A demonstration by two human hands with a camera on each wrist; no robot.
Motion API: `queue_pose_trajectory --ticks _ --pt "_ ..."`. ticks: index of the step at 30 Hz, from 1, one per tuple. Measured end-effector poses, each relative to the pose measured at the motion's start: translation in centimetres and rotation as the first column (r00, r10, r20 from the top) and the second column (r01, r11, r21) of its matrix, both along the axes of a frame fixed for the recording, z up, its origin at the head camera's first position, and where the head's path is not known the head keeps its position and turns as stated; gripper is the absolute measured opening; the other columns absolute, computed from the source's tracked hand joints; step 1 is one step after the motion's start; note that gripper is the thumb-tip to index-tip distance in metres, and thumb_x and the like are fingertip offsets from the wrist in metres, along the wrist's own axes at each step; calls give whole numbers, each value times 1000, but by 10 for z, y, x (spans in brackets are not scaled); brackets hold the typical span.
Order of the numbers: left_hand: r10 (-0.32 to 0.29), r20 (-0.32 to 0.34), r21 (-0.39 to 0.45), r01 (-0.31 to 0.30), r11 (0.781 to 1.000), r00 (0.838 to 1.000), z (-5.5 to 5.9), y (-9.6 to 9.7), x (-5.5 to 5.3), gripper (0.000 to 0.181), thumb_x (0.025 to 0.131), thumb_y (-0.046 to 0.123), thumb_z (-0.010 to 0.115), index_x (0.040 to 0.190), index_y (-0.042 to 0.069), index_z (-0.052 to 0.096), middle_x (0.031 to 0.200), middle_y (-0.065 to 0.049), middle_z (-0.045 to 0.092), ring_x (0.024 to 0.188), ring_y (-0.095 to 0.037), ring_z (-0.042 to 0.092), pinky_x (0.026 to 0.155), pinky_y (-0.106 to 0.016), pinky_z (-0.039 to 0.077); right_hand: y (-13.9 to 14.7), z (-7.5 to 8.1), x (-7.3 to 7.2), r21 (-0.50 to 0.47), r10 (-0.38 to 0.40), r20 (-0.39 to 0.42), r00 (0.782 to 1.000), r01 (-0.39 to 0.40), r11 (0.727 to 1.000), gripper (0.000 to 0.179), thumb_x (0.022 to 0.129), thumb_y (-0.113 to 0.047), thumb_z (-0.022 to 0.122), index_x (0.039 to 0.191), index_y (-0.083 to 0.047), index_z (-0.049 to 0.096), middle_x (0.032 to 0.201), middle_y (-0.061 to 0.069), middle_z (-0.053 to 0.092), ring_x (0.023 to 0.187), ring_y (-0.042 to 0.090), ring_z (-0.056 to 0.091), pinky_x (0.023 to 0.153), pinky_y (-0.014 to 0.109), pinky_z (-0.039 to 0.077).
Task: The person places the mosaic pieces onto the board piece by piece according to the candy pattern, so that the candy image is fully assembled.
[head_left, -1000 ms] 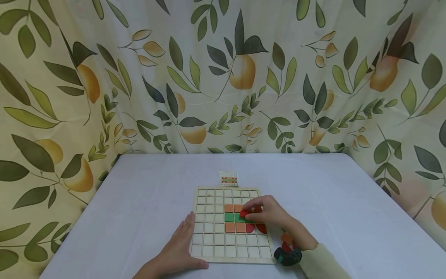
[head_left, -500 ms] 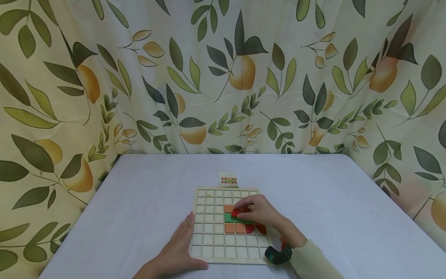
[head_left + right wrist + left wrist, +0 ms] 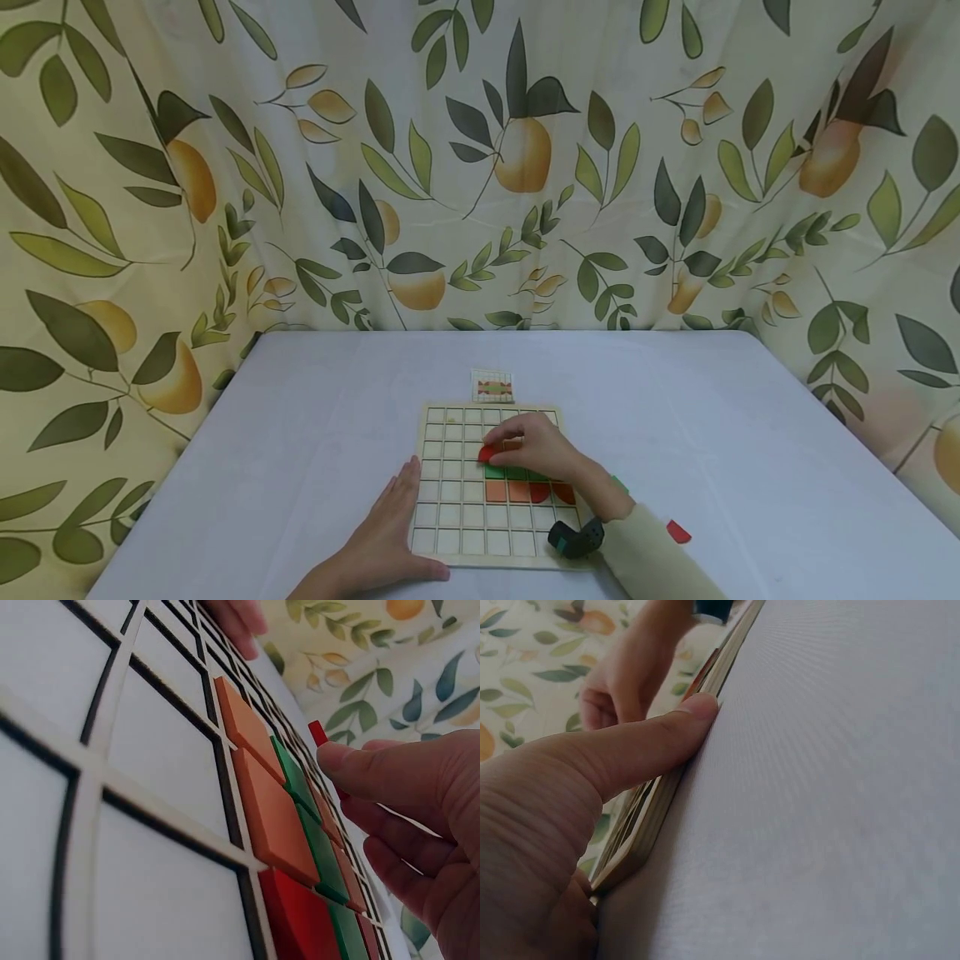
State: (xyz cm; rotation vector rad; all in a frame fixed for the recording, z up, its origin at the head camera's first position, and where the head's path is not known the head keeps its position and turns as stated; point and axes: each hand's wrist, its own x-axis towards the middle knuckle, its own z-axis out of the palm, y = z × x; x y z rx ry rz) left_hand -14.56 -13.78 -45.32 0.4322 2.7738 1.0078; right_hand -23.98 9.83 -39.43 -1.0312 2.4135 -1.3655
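Note:
My right hand (image 3: 532, 442) pinches a small red tile (image 3: 486, 454) between thumb and fingers, over the left end of the coloured rows. That red tile (image 3: 318, 733) stands on edge above the grid in the right wrist view. Under it lies the wooden grid board (image 3: 450, 533), with orange tiles (image 3: 496, 492), a row of green tiles (image 3: 495, 472) and red rounded tiles (image 3: 539, 493) set in its squares. Part of the far coloured row is hidden by the right hand. My left hand (image 3: 382, 525) rests along the board's left edge, its straight thumb (image 3: 656, 746) against the near edge.
A small pattern card (image 3: 492, 387) lies just beyond the board's far edge. Right of the board, a loose red tile (image 3: 678, 532) and a green tile (image 3: 618, 483) lie by the right sleeve (image 3: 652, 550). A leaf-patterned curtain (image 3: 480, 167) hangs behind the white table (image 3: 337, 400).
My right hand has moved left across the board with the red tile, from the right part of the coloured rows to their left end. The left hand stays in place.

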Motion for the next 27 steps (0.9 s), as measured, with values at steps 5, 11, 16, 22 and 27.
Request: queue_pose_trajectory --ticks 5,11,16,22,27 --pt "0 -6 -1 0 1000 1000 0 0 0 136 53 69 73 146 -1 3 152 -15 5 138 -26 4 108 -51 7 -6 -2 -2 12 -12 -12 1000 12 1000 19 77 5 69 96 7 68 95 17 66 90 33 60 83 46 48" --pt "0 -8 5 0 1000 1000 0 -1 0 135 53 68 74 146 0 3 152 -15 5 138 -26 3 108 -51 7 -8 -19 -13 8 5 -59 998 -5 1000 20 77 3 70 97 7 68 95 17 67 91 33 61 82 46 49" --pt "-1 -4 10 1 1000 1000 0 -1 0 135 53 67 75 146 0 3 152 -15 5 138 -26 4 108 -51 7 -8 -39 -27 35 -2 -73 997 4 999 20 77 -5 73 97 -1 70 95 6 68 91 24 62 80 38 51" --pt "13 21 7 -13 1000 1000 0 0 0 136 52 67 75 147 1 2 152 -15 4 138 -26 3 108 -51 6 -9 -43 -31 70 -23 -89 996 29 997 19 77 -14 74 96 -9 72 95 -2 68 91 14 61 78 29 51" --pt "6 12 14 -6 1000 1000 -1 -1 -1 136 53 67 75 146 1 2 152 -16 4 138 -27 4 108 -52 7 -11 -41 -31 84 -29 -85 996 36 996 19 77 -12 75 95 -9 72 95 -3 68 90 13 61 76 26 51"
